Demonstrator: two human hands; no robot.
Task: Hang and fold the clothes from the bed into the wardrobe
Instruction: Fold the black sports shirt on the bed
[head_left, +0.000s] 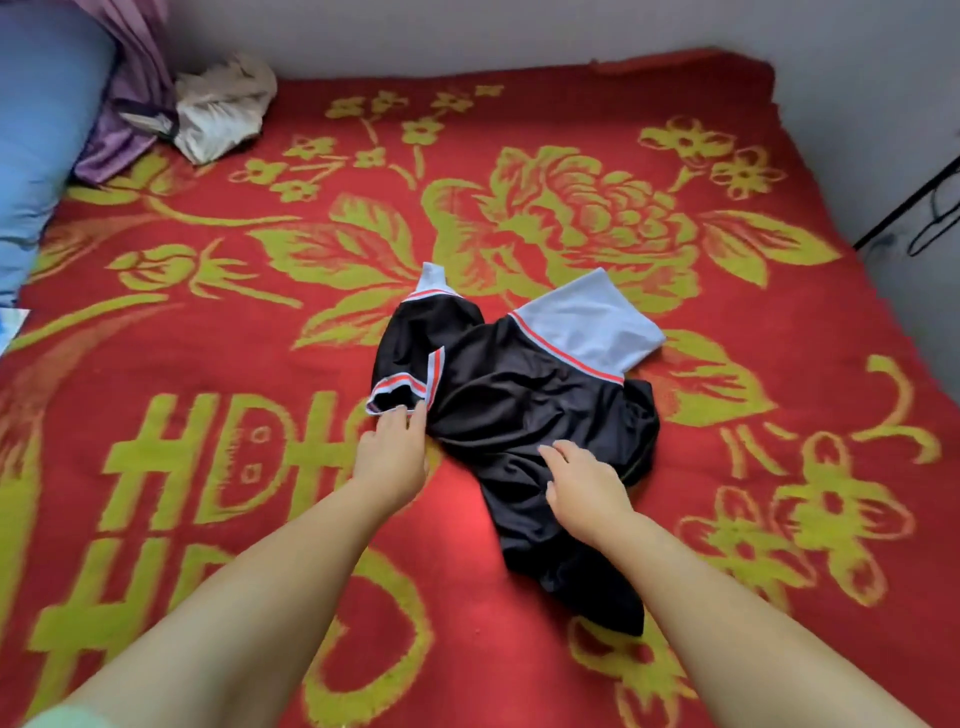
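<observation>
A black garment (519, 415) with grey panels and red-striped trim lies crumpled in the middle of a bed covered by a red blanket (208, 364) with yellow flowers. The left hand (392, 457) reaches to the garment's striped cuff, fingers extended and touching it. The right hand (584, 486) rests on the black fabric, fingers relaxed, gripping nothing. A pale crumpled cloth (223, 111) lies far back left, beside purple fabric (135, 88).
</observation>
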